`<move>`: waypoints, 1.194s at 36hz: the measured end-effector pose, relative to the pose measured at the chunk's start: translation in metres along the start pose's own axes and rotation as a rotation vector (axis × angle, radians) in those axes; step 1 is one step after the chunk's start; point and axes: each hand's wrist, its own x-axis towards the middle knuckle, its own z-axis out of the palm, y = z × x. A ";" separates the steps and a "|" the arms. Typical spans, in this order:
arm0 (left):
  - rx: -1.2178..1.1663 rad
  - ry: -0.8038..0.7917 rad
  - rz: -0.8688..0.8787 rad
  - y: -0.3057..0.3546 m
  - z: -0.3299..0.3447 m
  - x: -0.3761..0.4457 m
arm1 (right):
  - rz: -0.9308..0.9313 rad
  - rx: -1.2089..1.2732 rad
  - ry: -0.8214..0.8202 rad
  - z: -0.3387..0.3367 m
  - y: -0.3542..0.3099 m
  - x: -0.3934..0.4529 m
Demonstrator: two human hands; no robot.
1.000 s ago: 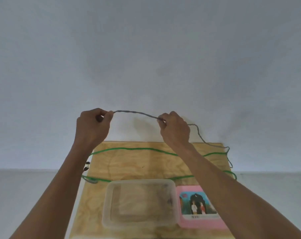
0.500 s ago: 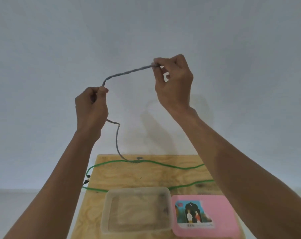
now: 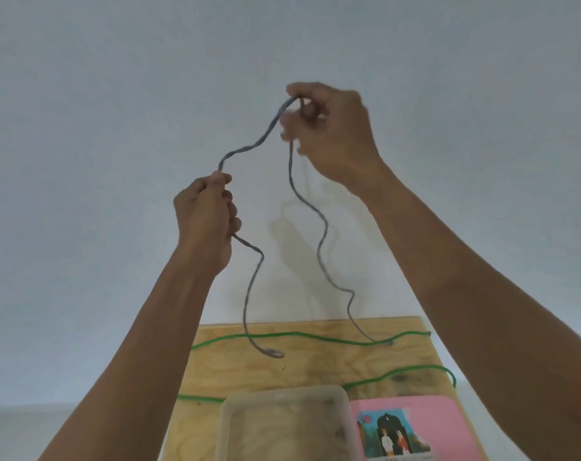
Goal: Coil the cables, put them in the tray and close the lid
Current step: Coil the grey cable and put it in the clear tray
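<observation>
Both hands, left hand (image 3: 204,216) and right hand (image 3: 329,128), pinch the grey cable (image 3: 322,241); its dangling ends at lower centre could snag the green cable (image 3: 282,335).

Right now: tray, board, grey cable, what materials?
Tray: translucent plastic, cloudy; the board shows through it.
Board: bare plywood, visible grain and knots.
Grey cable: looks braided or matte-jacketed, kinked and limp; too blurred to be sure.
</observation>
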 end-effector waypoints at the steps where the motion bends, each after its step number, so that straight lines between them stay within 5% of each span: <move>1: -0.075 0.017 -0.044 0.002 -0.002 0.003 | 0.072 -0.116 -0.116 -0.002 0.004 -0.002; 5: -0.324 0.054 -0.171 0.010 -0.010 0.014 | 0.251 -0.346 -0.470 -0.005 0.022 -0.024; 11: -0.524 0.108 -0.271 0.014 -0.005 0.023 | 0.430 0.049 -0.814 0.020 0.035 -0.083; 14: -0.573 0.166 -0.286 0.013 -0.002 0.026 | 0.470 0.059 -0.986 0.032 0.045 -0.109; 24: -0.648 0.324 -0.180 0.016 -0.026 0.038 | 0.565 0.062 -1.168 0.031 0.086 -0.147; 29: -0.267 0.392 -0.138 0.000 -0.054 0.044 | 0.537 0.063 -1.059 0.008 0.090 -0.134; 34: 0.571 0.444 -0.232 -0.041 -0.077 0.047 | 0.392 -0.065 -0.898 0.000 0.074 -0.109; 36: 0.757 0.503 -0.001 -0.047 -0.072 0.032 | 0.346 -0.088 -0.866 0.002 0.067 -0.100; 39: 0.782 0.290 0.399 -0.044 -0.048 0.002 | 0.271 -0.106 -0.842 0.008 0.058 -0.088; 43: 0.776 -0.270 0.247 -0.042 -0.025 -0.019 | 0.213 -0.061 -0.776 0.016 0.050 -0.076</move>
